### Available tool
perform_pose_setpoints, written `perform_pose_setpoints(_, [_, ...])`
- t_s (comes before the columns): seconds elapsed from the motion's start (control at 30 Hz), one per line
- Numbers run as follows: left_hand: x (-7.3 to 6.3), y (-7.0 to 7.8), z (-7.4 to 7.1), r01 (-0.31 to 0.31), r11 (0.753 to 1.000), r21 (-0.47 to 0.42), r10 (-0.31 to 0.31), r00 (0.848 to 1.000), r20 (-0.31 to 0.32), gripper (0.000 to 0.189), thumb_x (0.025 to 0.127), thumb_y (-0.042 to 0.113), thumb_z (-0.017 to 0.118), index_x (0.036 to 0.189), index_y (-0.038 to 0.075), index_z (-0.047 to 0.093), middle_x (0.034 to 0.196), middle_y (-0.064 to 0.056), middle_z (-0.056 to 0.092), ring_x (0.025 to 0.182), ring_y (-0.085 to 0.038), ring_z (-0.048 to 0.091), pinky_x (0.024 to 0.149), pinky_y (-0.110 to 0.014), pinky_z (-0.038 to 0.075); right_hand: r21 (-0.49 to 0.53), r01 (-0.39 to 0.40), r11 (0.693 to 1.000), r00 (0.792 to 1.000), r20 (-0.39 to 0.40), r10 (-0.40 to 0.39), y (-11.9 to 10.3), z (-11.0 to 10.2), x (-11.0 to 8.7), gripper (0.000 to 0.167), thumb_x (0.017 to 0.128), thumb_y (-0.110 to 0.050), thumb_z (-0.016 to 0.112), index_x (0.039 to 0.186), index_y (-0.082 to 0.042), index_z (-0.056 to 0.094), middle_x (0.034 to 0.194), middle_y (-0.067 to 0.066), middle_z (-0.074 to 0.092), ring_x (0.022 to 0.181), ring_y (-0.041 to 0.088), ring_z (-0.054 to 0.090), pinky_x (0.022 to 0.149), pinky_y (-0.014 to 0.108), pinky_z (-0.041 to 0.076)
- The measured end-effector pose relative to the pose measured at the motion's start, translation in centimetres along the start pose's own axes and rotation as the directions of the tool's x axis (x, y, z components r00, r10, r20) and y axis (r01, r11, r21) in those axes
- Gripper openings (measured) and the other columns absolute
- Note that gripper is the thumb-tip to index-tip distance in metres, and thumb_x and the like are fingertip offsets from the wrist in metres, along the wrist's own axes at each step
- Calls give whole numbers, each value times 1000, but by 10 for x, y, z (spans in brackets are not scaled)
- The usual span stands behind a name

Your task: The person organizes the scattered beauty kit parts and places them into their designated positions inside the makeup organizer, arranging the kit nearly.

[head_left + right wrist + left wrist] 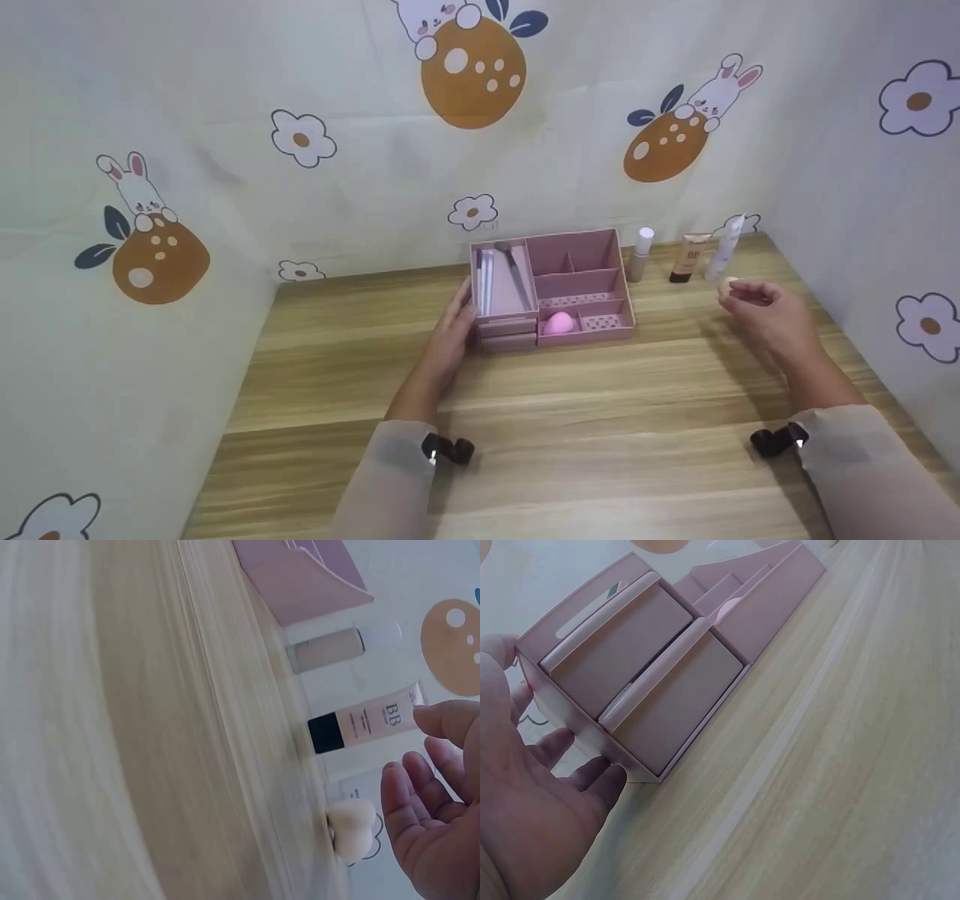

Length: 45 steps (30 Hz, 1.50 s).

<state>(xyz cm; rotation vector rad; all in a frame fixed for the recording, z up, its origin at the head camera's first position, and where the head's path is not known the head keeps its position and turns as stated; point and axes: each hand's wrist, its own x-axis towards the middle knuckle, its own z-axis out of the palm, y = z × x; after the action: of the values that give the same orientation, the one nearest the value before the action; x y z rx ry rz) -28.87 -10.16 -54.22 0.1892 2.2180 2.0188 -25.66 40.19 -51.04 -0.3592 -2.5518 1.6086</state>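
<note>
A pink makeup organizer (585, 281) stands on the table, two drawers at its front left. My left hand (450, 334) rests its fingers (604, 784) against the organizer's left side. In the right wrist view, a cream gourd-shaped makeup sponge (352, 831) stands on the table, apart from my right hand (442, 802). That hand's fingers are bent, with a gap between thumb and fingertips. Behind it stand a BB cream tube (688, 259), a white tube (725, 251) and a white-capped bottle (640, 255).
Makeup brushes (514, 274) lie in the organizer's top left tray. A pink makeup sponge (559, 323) sits in a front compartment. The wooden table (600, 435) meets a patterned cloth backdrop (360, 210) behind and at both sides.
</note>
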Motion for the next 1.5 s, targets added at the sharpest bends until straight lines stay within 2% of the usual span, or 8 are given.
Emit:
perform_pose_setpoints(0.1, [0,0,1,9,1000,-4,-9,1000,-7,57,109,55,49,164,53,32,180,8,21,170,-25,12,138,-56,11,23,-31,999,999,-4,32,1,-5,4,52,98,-36,80,137,-4,64,96,-29,68,91,-6,66,79,12,58])
perform_pose_setpoints(0.33, [1,-1,1,2,1000,-26,-2,1000,-8,58,110,53,49,165,48,32,180,5,22,170,-26,12,138,-55,12,46,-98,994,993,-54,100,5,-15,13,56,99,-36,79,142,-5,62,98,-25,66,92,-4,64,82,14,60])
perform_pose_setpoints(0.57, [1,-1,1,14,999,-33,-14,1000,4,57,109,55,49,164,53,33,180,7,21,170,-26,11,138,-55,14,242,-188,952,978,-45,205,12,-19,23,53,95,-27,84,140,-9,62,105,-14,68,95,4,67,81,15,62])
perform_pose_setpoints(0.83, [0,1,1,26,1000,-11,-26,1000,4,55,109,58,48,162,57,32,180,11,21,170,-23,11,138,-53,14,214,-210,954,967,-98,235,18,-19,36,33,95,-25,83,123,-21,67,107,-12,63,87,3,65,75,16,61])
perform_pose_setpoints(0.93, [0,2,1,36,999,-3,-36,999,6,55,109,60,47,162,58,31,180,12,20,169,-22,13,138,-53,14,253,-231,939,959,-101,263,20,-20,41,38,93,-20,84,126,-18,66,109,-8,60,84,6,65,72,19,62])
perform_pose_setpoints(1.13, [1,2,0,42,999,0,-42,999,0,59,108,61,47,164,55,30,180,13,20,169,-22,13,138,-52,14,174,-299,938,946,-76,316,27,-22,52,74,93,-30,85,156,-10,52,112,-16,57,95,4,65,80,18,62])
perform_pose_setpoints(1.33, [1,3,1,60,998,-19,-60,998,-2,61,107,62,49,164,54,30,180,13,20,169,-22,14,138,-52,15,72,-320,945,946,-23,322,29,-24,56,81,94,-41,83,159,-10,48,112,-19,56,97,3,65,82,18,60])
perform_pose_setpoints(1.5, [2,2,1,60,997,-51,-59,998,12,57,109,58,48,163,56,31,180,13,19,169,-21,17,138,-48,19,11,-289,957,957,-7,289,30,-21,54,79,95,-43,81,158,-8,50,107,-19,59,93,1,66,82,17,60])
